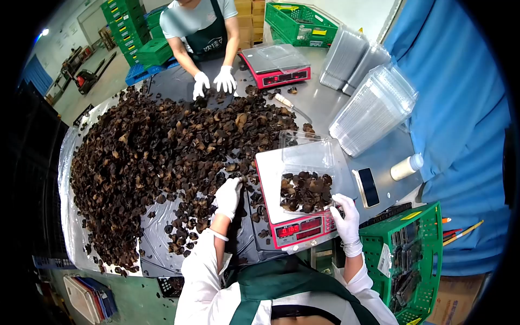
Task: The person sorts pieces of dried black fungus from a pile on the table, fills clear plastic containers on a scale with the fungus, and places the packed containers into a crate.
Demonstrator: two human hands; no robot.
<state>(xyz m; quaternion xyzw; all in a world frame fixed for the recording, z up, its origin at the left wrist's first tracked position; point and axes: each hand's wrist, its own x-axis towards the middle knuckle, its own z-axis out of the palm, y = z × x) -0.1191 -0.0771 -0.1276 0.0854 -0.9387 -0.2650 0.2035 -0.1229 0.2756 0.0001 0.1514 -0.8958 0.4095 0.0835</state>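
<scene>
My left hand (228,198), in a white glove, reaches to the near edge of a pile of dark dried wood ear mushrooms (157,135). Its fingers are drawn together, and what they hold, if anything, is hidden. On a red-edged digital scale (265,187) rests an open clear plastic box (319,157) with a heap of wood ears (306,192) in its near half. The red display seems to read 0.160. Also gloved, my right hand (348,219) is at the box's right edge, thumb and forefinger apart; contact with the rim is unclear.
Across the table a co-worker's gloved hands (225,79) are at the pile. Nearby are a second scale (279,77), stacked clear boxes (374,108), a phone (369,187) and a white bottle (406,167). A green crate (376,244) with packed boxes stands at right.
</scene>
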